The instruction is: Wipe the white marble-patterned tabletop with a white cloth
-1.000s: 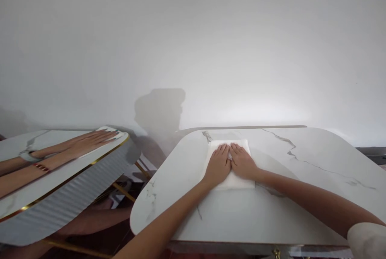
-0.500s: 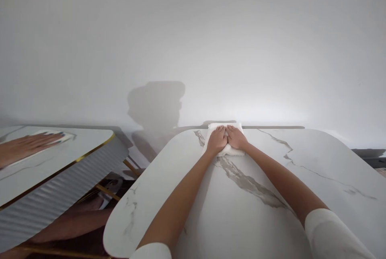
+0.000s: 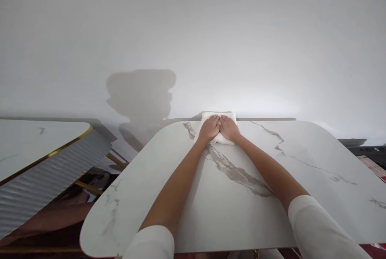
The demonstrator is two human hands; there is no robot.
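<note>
Both my arms reach out over a white marble-patterned table (image 3: 144, 194) with rounded corners and grey-brown veins. Near its far edge lies a folded white cloth (image 3: 223, 140). My left hand (image 3: 210, 128) rests flat on the cloth's left part, fingers stretched forward. Beside it, my right hand (image 3: 229, 127) presses flat on the right part, fingers stretched and angled toward the left hand. The fingertips of the two hands nearly meet. The part of the cloth under my palms is hidden.
A pale wall (image 3: 193, 42) rises right behind the table. To the left stands a second marble-topped table (image 3: 39, 142) with gold trim and a ribbed grey side; part of a person's limb (image 3: 57, 218) shows below it. A dark object (image 3: 372, 152) sits at the right.
The view has shifted right and slightly down, so things appear further left and higher. The other person's hand on the left table has left the view. My hands stay flat on the cloth.
</note>
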